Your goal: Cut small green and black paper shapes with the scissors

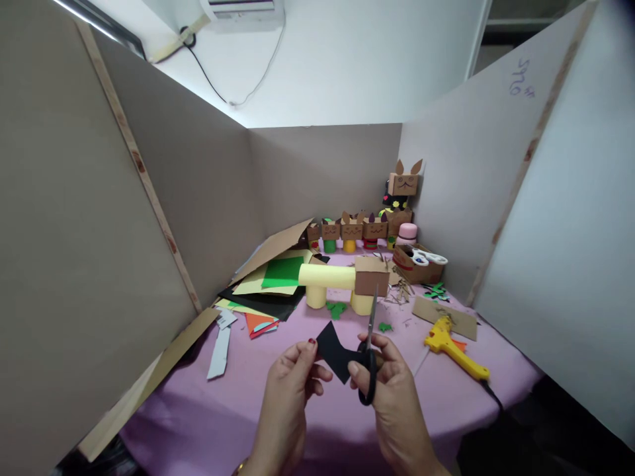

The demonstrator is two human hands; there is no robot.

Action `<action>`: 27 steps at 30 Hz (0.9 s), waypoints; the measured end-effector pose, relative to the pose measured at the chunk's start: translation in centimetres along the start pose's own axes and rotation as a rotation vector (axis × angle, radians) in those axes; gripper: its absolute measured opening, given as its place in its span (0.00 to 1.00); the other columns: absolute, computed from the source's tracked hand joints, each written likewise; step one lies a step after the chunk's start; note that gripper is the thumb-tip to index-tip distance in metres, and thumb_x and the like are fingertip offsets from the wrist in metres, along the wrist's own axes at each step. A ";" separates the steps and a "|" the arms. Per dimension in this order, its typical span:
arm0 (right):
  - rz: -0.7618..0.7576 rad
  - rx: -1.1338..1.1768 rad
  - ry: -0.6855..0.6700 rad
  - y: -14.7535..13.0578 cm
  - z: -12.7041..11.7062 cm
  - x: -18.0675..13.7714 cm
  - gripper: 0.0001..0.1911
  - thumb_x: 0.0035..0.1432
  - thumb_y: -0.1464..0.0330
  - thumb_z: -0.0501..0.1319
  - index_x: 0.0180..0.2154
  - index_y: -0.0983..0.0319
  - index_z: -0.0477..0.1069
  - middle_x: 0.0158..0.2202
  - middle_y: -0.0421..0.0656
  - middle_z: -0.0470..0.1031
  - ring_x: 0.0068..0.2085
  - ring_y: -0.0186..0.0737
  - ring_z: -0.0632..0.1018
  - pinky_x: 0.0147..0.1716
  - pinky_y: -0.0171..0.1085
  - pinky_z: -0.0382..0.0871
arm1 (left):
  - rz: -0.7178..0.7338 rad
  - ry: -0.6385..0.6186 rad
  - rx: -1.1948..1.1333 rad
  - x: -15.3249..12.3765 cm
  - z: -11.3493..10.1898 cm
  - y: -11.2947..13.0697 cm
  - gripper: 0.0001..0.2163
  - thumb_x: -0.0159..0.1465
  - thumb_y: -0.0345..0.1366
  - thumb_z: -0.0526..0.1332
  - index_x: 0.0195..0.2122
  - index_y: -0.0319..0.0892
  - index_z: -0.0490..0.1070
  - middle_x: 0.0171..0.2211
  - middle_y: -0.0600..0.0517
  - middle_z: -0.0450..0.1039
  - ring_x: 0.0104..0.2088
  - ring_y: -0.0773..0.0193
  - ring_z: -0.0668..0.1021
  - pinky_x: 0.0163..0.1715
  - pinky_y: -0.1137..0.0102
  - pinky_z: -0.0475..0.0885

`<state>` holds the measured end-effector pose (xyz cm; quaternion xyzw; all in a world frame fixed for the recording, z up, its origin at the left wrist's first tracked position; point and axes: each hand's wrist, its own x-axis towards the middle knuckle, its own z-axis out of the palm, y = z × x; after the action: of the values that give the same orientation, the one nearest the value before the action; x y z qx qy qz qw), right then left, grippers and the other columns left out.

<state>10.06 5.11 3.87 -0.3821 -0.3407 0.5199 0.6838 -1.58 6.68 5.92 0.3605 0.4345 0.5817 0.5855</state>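
Note:
My left hand [297, 373] pinches the left end of a piece of black paper [337, 354] with a curved notch in its top edge. In my right hand [389, 377] are black-handled scissors [371, 324], blades pointing up and away from me. The right fingers also touch the right end of the paper. Just beyond the hands stands a pale yellow paper-tube figure [327, 276] with a brown cardboard box [372, 276] at its right end. Green paper scraps [336, 310] lie beneath it.
A yellow glue gun [456, 347] rests at right by a cardboard strip [444, 317]. Behind it, a cardboard box [421, 264] holds white-handled scissors [427, 256]. Coloured sheets [282, 271] pile up at left. Several box-headed cardboard animals [351, 230] line the back. Partition panels [198, 165] enclose the table.

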 end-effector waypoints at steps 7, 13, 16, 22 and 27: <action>-0.002 0.060 -0.034 0.6 0.2 0.4 0.24 0.41 0.70 0.69 0.41 0.59 0.62 0.19 0.32 0.66 0.21 0.30 0.65 0.19 0.28 0.58 | -0.029 -0.027 0.148 -0.9 0.7 -0.9 0.13 0.48 0.40 0.67 0.15 0.39 0.66 0.13 0.56 0.67 0.15 0.73 0.64 0.17 0.77 0.59; 0.002 0.053 -0.070 0.3 0.2 0.6 0.22 0.44 0.68 0.68 0.42 0.60 0.63 0.21 0.34 0.67 0.22 0.30 0.66 0.21 0.28 0.59 | 0.008 -0.013 0.141 -0.6 0.4 -0.1 0.13 0.49 0.38 0.66 0.14 0.39 0.64 0.11 0.56 0.66 0.15 0.72 0.64 0.18 0.77 0.58; 0.010 0.010 -0.093 -0.4 0.0 0.6 0.22 0.44 0.66 0.68 0.41 0.61 0.63 0.20 0.33 0.66 0.22 0.30 0.65 0.21 0.29 0.58 | 0.042 0.007 0.148 -0.3 -0.1 0.7 0.13 0.49 0.37 0.65 0.14 0.40 0.64 0.11 0.56 0.66 0.16 0.72 0.64 0.18 0.77 0.58; 0.122 -0.116 -0.362 -0.2 -1.7 -0.1 0.22 0.43 0.61 0.69 0.39 0.61 0.68 0.23 0.38 0.68 0.22 0.32 0.65 0.23 0.31 0.59 | 0.099 0.049 0.123 0.1 -0.8 1.7 0.14 0.49 0.37 0.66 0.14 0.40 0.63 0.12 0.57 0.65 0.16 0.71 0.65 0.19 0.77 0.60; 0.200 -0.212 -0.583 0.0 -3.8 -0.4 0.22 0.46 0.54 0.66 0.38 0.61 0.69 0.22 0.37 0.66 0.21 0.30 0.62 0.20 0.31 0.55 | 0.123 0.059 0.103 0.0 -0.8 2.3 0.13 0.49 0.37 0.66 0.15 0.41 0.62 0.12 0.57 0.66 0.16 0.72 0.66 0.18 0.78 0.60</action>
<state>13.20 4.06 2.06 -0.3176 -0.5353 0.6336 0.4594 -3.21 6.79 7.78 0.3991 0.4580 0.6037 0.5162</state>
